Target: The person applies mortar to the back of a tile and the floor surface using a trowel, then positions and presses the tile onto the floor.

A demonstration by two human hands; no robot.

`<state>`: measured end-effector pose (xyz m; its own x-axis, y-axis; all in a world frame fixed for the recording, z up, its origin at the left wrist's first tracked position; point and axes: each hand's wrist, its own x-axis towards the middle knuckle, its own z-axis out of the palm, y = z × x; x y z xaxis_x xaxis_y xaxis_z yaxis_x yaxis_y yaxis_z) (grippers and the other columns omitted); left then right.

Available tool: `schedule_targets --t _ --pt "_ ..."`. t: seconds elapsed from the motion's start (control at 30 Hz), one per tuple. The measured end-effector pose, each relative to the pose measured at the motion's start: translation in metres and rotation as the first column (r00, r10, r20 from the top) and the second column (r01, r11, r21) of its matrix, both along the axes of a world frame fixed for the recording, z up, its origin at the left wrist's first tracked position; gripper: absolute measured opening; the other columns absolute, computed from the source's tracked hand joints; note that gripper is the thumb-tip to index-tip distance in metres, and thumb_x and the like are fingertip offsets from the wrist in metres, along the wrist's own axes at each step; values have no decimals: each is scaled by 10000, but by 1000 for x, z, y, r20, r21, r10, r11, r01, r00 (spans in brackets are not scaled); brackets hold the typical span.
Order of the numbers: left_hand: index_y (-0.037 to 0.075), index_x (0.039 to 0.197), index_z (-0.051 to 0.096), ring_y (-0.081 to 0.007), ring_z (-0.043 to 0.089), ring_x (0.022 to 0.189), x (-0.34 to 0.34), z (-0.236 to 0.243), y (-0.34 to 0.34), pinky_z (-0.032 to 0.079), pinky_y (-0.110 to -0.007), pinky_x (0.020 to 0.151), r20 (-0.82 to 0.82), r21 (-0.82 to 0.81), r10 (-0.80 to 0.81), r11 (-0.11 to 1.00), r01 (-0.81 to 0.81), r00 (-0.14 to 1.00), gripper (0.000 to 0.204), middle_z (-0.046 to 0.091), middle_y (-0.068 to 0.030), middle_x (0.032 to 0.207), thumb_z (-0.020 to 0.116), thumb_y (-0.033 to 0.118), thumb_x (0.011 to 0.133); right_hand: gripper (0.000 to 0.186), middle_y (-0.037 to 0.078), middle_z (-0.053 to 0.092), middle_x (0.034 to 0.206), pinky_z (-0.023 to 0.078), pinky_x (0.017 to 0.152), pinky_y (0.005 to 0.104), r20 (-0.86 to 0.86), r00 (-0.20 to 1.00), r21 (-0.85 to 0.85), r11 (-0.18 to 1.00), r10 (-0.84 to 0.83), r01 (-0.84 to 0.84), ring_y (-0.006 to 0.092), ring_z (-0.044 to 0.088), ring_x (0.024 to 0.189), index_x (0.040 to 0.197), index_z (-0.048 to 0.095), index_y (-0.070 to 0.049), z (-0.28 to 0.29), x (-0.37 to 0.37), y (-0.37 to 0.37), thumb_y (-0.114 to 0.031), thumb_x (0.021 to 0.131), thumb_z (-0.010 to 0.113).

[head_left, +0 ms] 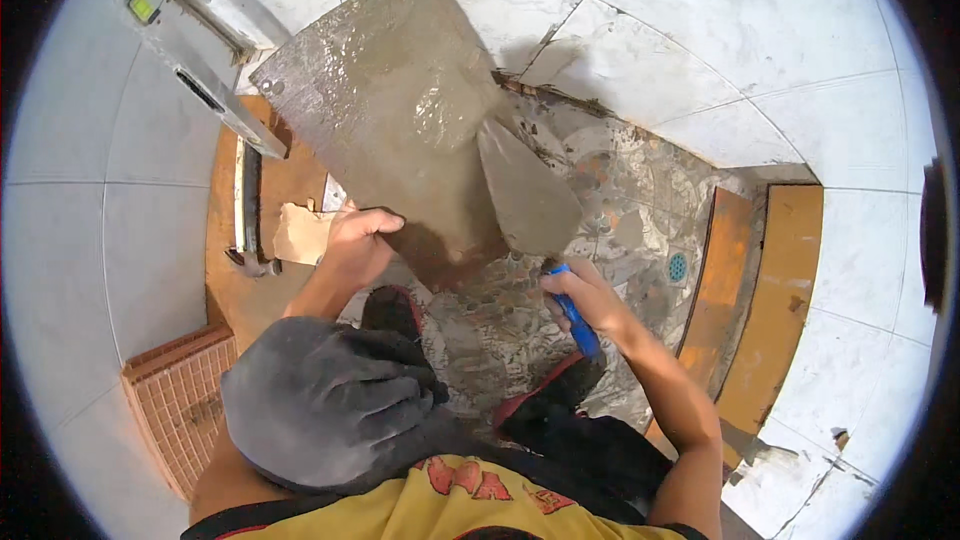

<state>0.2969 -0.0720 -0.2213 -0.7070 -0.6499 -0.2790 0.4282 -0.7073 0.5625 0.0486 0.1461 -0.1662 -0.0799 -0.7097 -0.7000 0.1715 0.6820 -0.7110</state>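
A large square tile [390, 100], coated in wet grey mortar, is tilted up in the upper middle. My left hand [362, 240] grips it by the lower-left edge, thumb on the coated face. My right hand [590, 300] is wrapped round the blue handle [575, 325] of a trowel, whose pointed, mortar-smeared blade [525, 190] lies against or just over the tile's right part. Below them is a mortar-smeared pebble-pattern floor [620, 250], partly hidden by the tile and my legs.
A grey level [175, 60] leans at upper left, above a hammer [245, 250] and torn cardboard [300, 230] on a brown board. A brick-red grid tile [175, 410] stands lower left. Two long boards [780, 280] lie right, beside a drain [677, 267]. White tiled walls [700, 60] surround this.
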Motion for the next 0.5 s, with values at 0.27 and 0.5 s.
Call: schedule_targets --t 0.27,0.5 --pt "-10 1156 617 -301 641 1053 25 -34 -15 485 -417 964 322 -258 21 964 66 946 454 675 -136 1116 585 -110 715 241 30 520 603 420 447 297 180 982 -39 997 -51 59 137 514 483 872 574 -41 -10 13 -25 -281 885 590" --pt "1 967 711 -262 658 964 45 -70 0 506 -351 886 433 -328 51 939 104 900 273 699 -121 1015 642 -115 730 240 45 526 623 412 434 295 336 936 -169 971 -105 170 140 494 457 943 558 -32 -6 7 -30 -263 885 591"
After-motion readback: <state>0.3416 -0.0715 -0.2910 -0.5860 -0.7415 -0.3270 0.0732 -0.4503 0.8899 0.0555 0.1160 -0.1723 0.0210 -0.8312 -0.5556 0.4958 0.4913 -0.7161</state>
